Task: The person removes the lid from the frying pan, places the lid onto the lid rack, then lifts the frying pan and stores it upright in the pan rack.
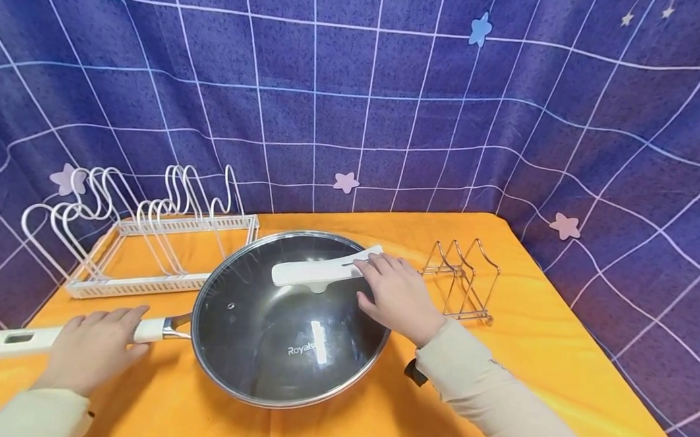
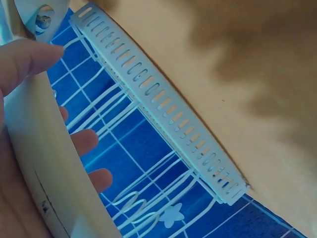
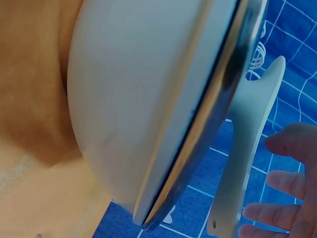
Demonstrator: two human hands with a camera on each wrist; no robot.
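Observation:
A wok (image 3: pixel 129 99) with a long cream handle (image 1: pixel 29 341) stands on the orange cloth. On it lies a dark glass lid (image 1: pixel 284 334) with a steel rim and a long white lid handle (image 1: pixel 317 273). My left hand (image 1: pixel 96 347) holds the wok's handle from above, thumb on the near side, fingertips (image 2: pixel 85 142) showing past its far side. My right hand (image 1: pixel 398 290) is over the right part of the lid, its loosely spread fingers at the end of the lid handle. A gap shows between thumb and lid handle in the right wrist view.
A white wire rack (image 1: pixel 138 288) with looped dividers stands behind the wok at the left. A small metal wire rack (image 1: pixel 464 313) stands at the right. Something small and black (image 1: pixel 416 372) lies by the right sleeve. A blue gridded curtain (image 1: pixel 391 115) backs the table.

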